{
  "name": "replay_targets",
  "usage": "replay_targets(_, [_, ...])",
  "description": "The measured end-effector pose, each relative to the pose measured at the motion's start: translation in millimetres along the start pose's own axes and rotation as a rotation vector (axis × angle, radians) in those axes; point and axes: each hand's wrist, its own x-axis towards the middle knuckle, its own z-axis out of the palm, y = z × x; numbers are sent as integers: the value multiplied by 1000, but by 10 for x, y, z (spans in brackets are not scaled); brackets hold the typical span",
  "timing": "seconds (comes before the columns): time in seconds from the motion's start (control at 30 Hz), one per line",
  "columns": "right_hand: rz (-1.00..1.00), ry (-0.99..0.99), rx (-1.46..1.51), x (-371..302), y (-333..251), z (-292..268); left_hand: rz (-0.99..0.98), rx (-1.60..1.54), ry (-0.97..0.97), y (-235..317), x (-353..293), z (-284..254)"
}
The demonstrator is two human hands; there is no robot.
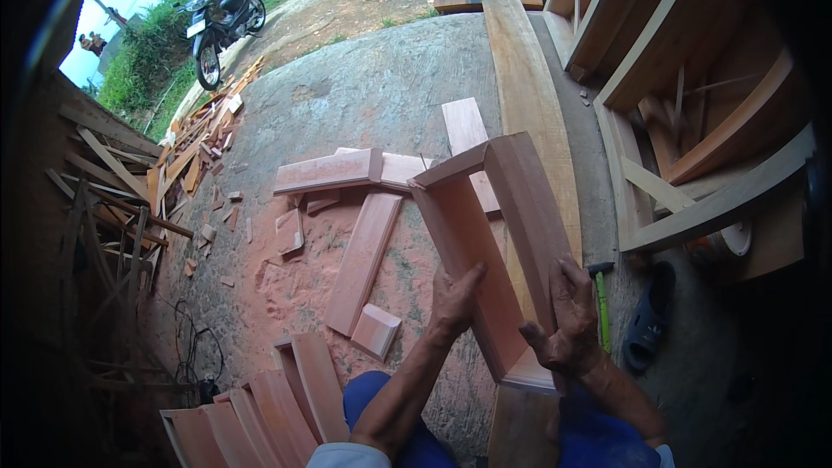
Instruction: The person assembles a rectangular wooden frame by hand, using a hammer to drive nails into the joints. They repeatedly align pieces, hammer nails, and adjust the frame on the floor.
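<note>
Between my two hands is a rectangular wooden frame [464, 230] of reddish boards, tilted with its far end raised. My left hand [455, 299] grips the left long side, thumb over the board's edge. On the right long side, my right hand [568, 321] is wrapped round the board, thumb toward the frame's inside. Beyond the frame's left side, bevelled boards [325, 173] lie on the sawdust-covered floor. A longer board [364, 260] slants toward me, with a short bevelled block [375, 332] by its near end. A pale board [465, 126] is partly hidden behind the frame.
A long plank [533, 78] runs away from me under the frame. Right of it lie a green-handled hammer [602, 303] and a dark clog [650, 316]. Large wooden frames [641, 182] stand at right. Similar reddish frames [277, 407] sit lower left; scrap wood [195, 156] and a motorbike [227, 17] lie beyond.
</note>
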Motion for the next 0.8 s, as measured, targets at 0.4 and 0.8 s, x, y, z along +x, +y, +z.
replay_targets(0.4, [952,-251,1493,-486,394,4,-430,-129,-254,-1409,80,-19])
replay_targets(0.8, [1044,-72,1313,-744,332,149,-319,100,-149,-2110,-318,176])
